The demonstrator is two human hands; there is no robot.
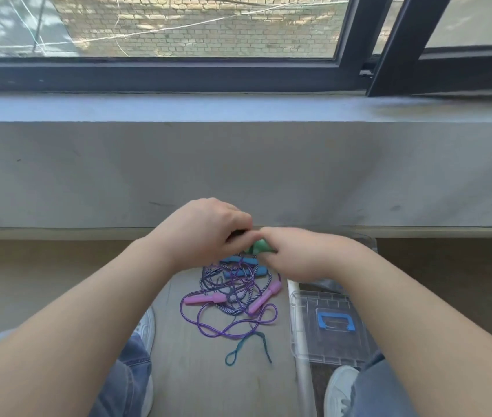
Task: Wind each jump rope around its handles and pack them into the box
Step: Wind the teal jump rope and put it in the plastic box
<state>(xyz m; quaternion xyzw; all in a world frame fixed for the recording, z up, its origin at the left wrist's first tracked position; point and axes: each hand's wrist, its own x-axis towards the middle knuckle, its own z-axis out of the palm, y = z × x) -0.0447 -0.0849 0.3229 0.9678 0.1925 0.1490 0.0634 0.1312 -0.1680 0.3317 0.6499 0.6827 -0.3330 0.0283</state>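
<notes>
Right hand [301,255] grips the green handle [258,246], held above the floor. Left hand [208,227] is curled against it, exact grip hidden. The teal rope [238,350] trails on the floor by the tangled purple rope [208,329] with pink handles [205,299] and by the blue handles [238,261]. Clear box [298,341] sits just right of the pile.

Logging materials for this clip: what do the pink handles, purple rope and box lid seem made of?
Pink handles: probably matte plastic or foam, evenly coloured. Purple rope: likely glossy PVC; it glints. Box lid: clear rigid plastic, see-through, with blue plastic handle.
</notes>
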